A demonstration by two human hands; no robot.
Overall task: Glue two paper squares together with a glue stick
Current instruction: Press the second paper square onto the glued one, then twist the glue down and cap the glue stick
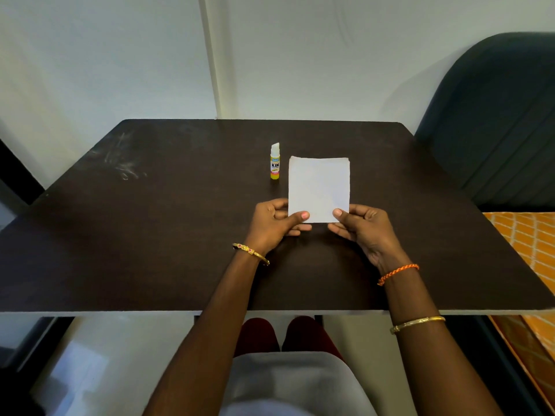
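A white paper square (319,187) is held just above the dark table (150,235), near its middle. My left hand (274,225) pinches its near left corner, thumb on top. My right hand (362,228) pinches the near right corner the same way. At the far edge a second sheet seems to lie under the top one, but I cannot tell for sure. A yellow glue stick (275,162) with a white cap stands upright just left of the paper's far corner, apart from both hands.
A dark padded chair (495,115) stands at the table's right side, with an orange patterned cloth (528,241) below it. A pale wall runs behind the table. White scuff marks (126,163) mark the table's far left.
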